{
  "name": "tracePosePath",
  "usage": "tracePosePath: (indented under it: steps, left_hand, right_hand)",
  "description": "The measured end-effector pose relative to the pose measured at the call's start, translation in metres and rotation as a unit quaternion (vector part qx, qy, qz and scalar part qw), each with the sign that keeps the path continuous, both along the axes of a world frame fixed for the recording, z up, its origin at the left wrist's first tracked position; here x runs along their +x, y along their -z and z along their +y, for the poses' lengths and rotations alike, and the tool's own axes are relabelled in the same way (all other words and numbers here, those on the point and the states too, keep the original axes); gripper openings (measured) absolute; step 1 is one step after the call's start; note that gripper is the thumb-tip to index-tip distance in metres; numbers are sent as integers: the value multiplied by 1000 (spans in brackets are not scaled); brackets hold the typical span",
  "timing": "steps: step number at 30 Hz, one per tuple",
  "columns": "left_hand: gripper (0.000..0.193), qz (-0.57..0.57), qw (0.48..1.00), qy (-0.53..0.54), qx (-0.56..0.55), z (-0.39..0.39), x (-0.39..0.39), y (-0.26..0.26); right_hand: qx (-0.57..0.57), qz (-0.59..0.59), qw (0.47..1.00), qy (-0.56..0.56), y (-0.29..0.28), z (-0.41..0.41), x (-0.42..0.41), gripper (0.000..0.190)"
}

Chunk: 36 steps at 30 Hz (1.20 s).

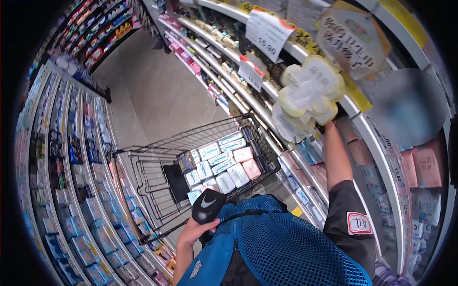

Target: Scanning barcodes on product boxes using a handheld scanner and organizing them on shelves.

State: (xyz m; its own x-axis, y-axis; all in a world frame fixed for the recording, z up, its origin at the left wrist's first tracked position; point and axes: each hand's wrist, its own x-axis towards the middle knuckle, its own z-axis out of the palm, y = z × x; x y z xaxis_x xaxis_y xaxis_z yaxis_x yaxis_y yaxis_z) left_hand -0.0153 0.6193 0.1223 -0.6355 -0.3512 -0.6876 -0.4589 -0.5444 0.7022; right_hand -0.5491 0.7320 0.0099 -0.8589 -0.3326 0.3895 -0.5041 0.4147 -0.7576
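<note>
My left hand (pixel 198 228) is at the lower middle, its thumb across the lower edge of a black object (pixel 208 204) bearing a Nike swoosh; its other fingers are mostly hidden. My right arm reaches up to the shelving, and the little that shows of my right hand (pixel 326 128) is beside a flower-shaped yellow-and-white shelf sign (pixel 307 93), which hides most of it. Beyond my left hand stands a black wire shopping cart (pixel 150 146). White-and-blue packs (pixel 209 151), pink packs (pixel 243 154) and a dark pack (pixel 186 161) lie in it.
Shelves of packaged goods line the right side, with white rails (pixel 390 143) and hanging price cards (pixel 268 34). More stocked shelves (pixel 82 171) run along the left. Grey floor (pixel 161 85) shows between them. A blurred round patch covers part of the right side.
</note>
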Motion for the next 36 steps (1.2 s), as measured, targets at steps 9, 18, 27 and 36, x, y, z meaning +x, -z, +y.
tracePosePath:
  steps: [9, 18, 27, 36]
  left_hand:
    - [25, -9, 999, 39, 6, -26, 1, 7]
    - [17, -2, 1000, 26, -7, -38, 6, 4]
    - [22, -3, 1000, 2, -3, -33, 8, 8]
    - [36, 18, 999, 48, 3, -32, -1, 13]
  right_hand:
    - [34, 17, 997, 74, -9, 2, -6, 41]
    - [45, 53, 981, 182, -22, 0, -4, 39]
    - [54, 87, 953, 286, -30, 6, 13, 37]
    - [100, 67, 954, 275, -38, 55, 0, 35]
